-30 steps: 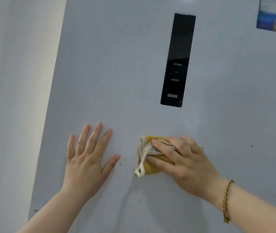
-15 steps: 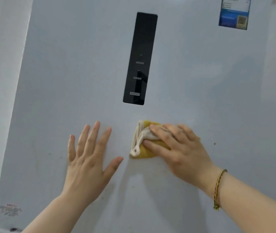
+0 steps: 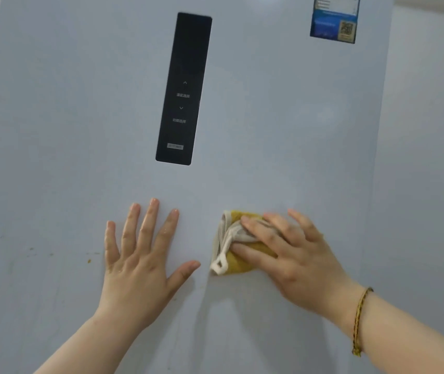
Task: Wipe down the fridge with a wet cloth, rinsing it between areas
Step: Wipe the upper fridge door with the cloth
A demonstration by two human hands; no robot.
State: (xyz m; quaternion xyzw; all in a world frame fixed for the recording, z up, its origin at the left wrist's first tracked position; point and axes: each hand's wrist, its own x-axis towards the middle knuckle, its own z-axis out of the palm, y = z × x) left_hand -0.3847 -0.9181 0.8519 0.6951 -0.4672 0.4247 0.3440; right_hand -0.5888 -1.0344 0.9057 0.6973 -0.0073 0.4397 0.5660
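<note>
Between the earlier views and this one the panel (image 3: 184,89) and the sticker (image 3: 333,20) have slid across the picture, which I read as my head turning, not the door (image 3: 67,117) moving. Both hands keep nearly the same places against each other, and the cloth (image 3: 238,245) sits about where it was, below the panel and a little to its right, so the stroke has covered very little ground in that time.

My right hand (image 3: 293,259) lies flat on the cloth, fingers spread over it and pressing it to the door; the yellow body and a pale looped edge stick out on the thumb side. My left hand (image 3: 141,256) is bare, palm on the door, fingers fanned wide, holding nothing, just beside the cloth but not touching it. It looks like a brace. A braided bracelet (image 3: 360,319) is on the right wrist.

I judge the wiping of this middle band as barely begun. Small orange specks (image 3: 89,261) and faint smears show left of the left hand, well away from the cloth, and a few fainter marks sit below the thumb. I think the cloth has to travel left to reach them, so the bracing hand will need to lift or shift first. Whether the cloth needs rinsing I cannot tell.
</note>
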